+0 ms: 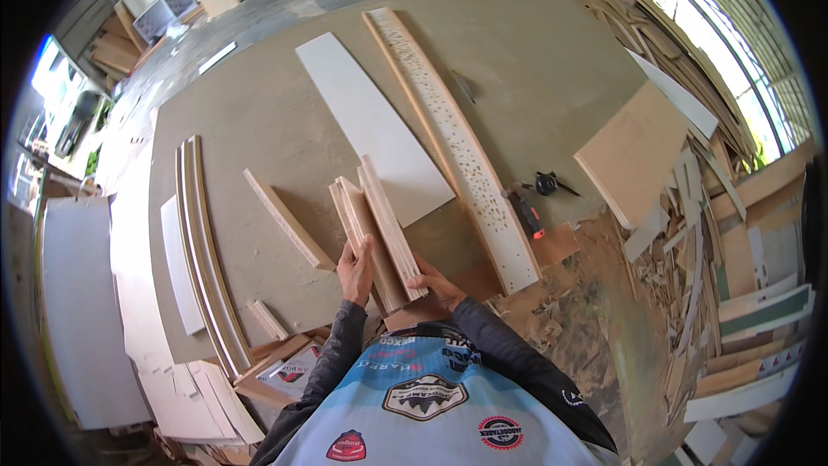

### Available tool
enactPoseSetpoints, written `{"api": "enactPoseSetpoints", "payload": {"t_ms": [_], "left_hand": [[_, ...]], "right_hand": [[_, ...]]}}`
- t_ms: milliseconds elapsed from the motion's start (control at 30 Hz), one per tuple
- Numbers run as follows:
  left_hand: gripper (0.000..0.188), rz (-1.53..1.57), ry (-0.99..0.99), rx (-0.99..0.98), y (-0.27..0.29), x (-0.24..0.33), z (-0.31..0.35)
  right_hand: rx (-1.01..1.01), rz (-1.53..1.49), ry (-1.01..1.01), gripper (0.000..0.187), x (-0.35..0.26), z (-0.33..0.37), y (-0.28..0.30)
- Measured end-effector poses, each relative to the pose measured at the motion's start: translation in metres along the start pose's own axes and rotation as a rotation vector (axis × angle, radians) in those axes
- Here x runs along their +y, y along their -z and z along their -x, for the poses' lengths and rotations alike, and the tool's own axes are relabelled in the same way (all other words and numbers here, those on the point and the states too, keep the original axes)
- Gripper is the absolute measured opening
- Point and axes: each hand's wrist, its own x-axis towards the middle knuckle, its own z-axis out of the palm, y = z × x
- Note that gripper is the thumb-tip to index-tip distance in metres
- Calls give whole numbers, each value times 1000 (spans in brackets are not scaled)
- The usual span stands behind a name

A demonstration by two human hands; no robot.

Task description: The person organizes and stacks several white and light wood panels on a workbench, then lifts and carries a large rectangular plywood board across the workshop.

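Observation:
Two bundles of short plywood strips stand side by side at the near edge of the table, with a narrow gap between them. My left hand is closed on the left bundle of strips, its thumb along the outer side. At the near end of the right bundle of strips, my right hand grips with its fingers around the corner. A single wooden strip lies to the left of my left hand. Beyond the bundles a long white board lies flat.
The large grey-brown table bears a long speckled channel, a black tape measure, a red-and-black cutter and long strips at left. A plywood panel sits at the right edge; wood offcuts pile beyond it.

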Motion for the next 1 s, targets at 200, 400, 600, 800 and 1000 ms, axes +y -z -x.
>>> {"api": "enactPoseSetpoints", "payload": {"t_ms": [200, 400, 600, 800, 1000], "left_hand": [[54, -34, 4, 18, 0, -5, 0], [59, -157, -13, 22, -4, 3, 3], [67, -441, 37, -23, -5, 27, 6], [70, -452, 6, -1, -4, 25, 7], [72, -526, 29, 10, -7, 22, 6]], "right_hand": [[-25, -27, -34, 109, -4, -1, -2], [-22, 3, 5, 109, 0, -3, 0], [-21, 17, 27, 108, -2, -5, -2], [-22, 4, 36, 107, -1, -5, -3], [-26, -16, 20, 106, 0, -4, -2]]}}
